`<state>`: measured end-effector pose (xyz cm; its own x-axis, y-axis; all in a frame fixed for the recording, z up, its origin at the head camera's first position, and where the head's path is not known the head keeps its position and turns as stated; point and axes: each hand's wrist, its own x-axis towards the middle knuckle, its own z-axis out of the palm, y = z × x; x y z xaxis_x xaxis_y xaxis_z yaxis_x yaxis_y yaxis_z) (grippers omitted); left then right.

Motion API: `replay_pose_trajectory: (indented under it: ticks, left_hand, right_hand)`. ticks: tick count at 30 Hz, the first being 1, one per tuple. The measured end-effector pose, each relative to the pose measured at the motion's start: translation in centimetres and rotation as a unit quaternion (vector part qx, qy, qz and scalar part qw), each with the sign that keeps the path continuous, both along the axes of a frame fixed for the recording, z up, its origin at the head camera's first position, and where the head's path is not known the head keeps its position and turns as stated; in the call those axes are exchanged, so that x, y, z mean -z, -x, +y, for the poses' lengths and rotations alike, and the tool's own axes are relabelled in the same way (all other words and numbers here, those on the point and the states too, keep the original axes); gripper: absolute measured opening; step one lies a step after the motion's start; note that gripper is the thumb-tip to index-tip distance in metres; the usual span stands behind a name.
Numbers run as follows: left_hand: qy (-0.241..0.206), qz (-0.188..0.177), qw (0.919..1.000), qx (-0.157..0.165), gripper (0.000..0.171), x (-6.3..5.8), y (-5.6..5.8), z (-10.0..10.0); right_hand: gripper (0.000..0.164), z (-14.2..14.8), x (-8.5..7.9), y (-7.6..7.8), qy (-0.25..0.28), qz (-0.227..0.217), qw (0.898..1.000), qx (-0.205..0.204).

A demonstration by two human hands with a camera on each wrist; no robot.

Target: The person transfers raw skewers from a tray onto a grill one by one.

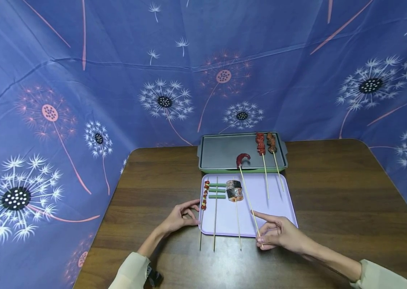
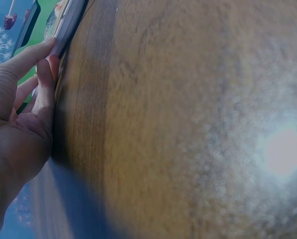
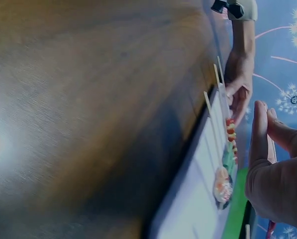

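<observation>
Two skewers (image 1: 260,143) sit on the pan (image 1: 221,154) beyond the right hand (image 1: 279,233) pinching another (image 1: 239,160); three (image 1: 234,190) remain beside the relaxed left hand (image 1: 180,216) touching the tray (image 1: 225,221).

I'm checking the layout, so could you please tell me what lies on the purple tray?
The purple tray bears a red-beaded skewer, a green-barred skewer and a dark chunky skewer; its surface directly beneath them is covered.
</observation>
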<state>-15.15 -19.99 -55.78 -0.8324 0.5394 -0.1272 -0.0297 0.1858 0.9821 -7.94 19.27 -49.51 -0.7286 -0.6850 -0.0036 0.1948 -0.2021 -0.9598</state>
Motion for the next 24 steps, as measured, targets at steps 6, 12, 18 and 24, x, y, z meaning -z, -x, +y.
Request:
replay_pose_trajectory:
  ticks: [6, 12, 18, 24]
  left_hand:
    - [0.000, 0.004, 1.0000, -0.001, 0.073, 0.2, 0.1, -0.1]
    - [-0.003, 0.012, 0.9999, 0.000, 0.074, 0.4, 0.1, -0.1]
    - [-0.004, 0.013, 0.9999, -0.003, 0.074, 0.2, 0.1, -0.2]
    - [0.000, 0.012, 0.9999, 0.001, 0.073, 0.3, 0.1, -0.1]
  right_hand:
    - [0.072, 0.1, -1.5, 1.9, -0.023, -0.007, 1.000, 0.018]
    - [0.085, 0.0, -3.1, 4.0, -0.080, -0.024, 0.995, 0.045]
    - [0.088, -0.6, -3.8, 5.7, -0.123, -0.050, 0.989, 0.063]
    - [0.085, -0.9, -3.9, 6.9, -0.147, -0.055, 0.985, 0.075]
